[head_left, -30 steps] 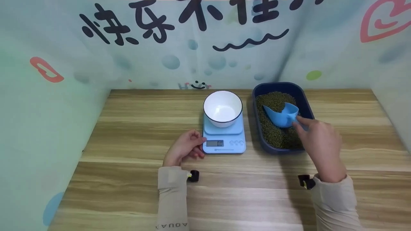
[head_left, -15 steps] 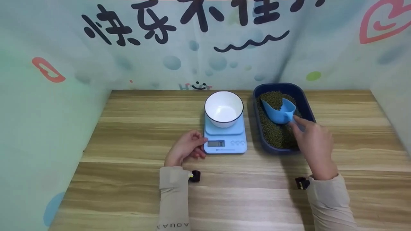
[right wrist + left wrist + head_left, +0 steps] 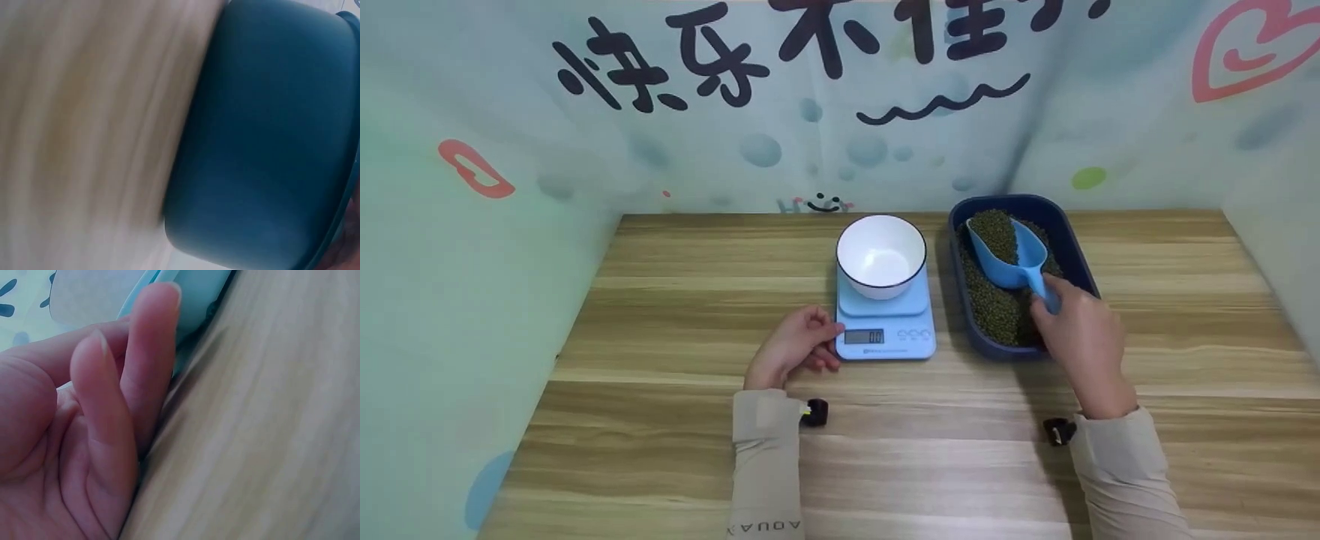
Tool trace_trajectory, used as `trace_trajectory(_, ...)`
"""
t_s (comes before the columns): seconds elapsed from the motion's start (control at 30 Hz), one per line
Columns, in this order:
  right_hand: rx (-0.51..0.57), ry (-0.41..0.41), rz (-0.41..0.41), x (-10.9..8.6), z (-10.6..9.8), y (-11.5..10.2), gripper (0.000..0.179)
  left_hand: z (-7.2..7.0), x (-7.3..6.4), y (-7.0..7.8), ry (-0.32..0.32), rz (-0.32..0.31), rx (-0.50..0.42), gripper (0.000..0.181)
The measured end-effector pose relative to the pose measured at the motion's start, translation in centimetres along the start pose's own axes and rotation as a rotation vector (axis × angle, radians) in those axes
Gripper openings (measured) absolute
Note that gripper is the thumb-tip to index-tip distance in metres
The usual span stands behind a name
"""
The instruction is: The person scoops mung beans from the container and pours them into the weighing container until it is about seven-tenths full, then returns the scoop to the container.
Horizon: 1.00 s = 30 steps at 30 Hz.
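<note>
I report from my remote station, taking the head view with the blue scale as dial centre and twelve at the far wall. The white bowl stands on the scale at twelve; no contents are visible in it, and the display appears to read 0.0. The dark blue tub of small greenish grains sits between two and three, apart from the scale. Within its rim, the blue scoop carries a heaped load. My right hand, near half past three, grasps the scoop handle between thumb and fingers. My left hand, at eight, touches the scale's left edge with its thumb, other fingers bent; I cannot tell whether they pinch it. Finding: I judge the scoop filled, but it is not yet clear of the tub, and nothing has visibly reached the bowl.
</note>
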State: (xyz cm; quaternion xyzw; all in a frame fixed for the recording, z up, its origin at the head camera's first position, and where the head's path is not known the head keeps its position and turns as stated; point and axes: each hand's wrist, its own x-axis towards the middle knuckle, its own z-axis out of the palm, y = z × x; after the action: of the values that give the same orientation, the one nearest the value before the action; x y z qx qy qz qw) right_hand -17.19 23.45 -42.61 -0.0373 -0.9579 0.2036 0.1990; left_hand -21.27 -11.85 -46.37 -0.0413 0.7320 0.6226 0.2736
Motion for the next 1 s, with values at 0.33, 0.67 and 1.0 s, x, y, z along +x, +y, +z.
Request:
trace_trajectory(0.33,-0.028,-0.067,0.030,0.10,0.42,0.05,0.039,-0.03,-0.07,0.09,-0.020,0.008,-0.002,0.022)
trace_trajectory(0.67,-0.042,-0.120,0.075,0.00,0.48,-0.16,0.039,0.05,-0.04,0.18,-0.020,0.004,-0.015,0.023)
trace_trajectory(1.0,0.013,-0.103,0.047,-0.32,0.12,-0.28,0.033,0.08,0.06,-0.15,0.013,0.023,0.024,0.025)
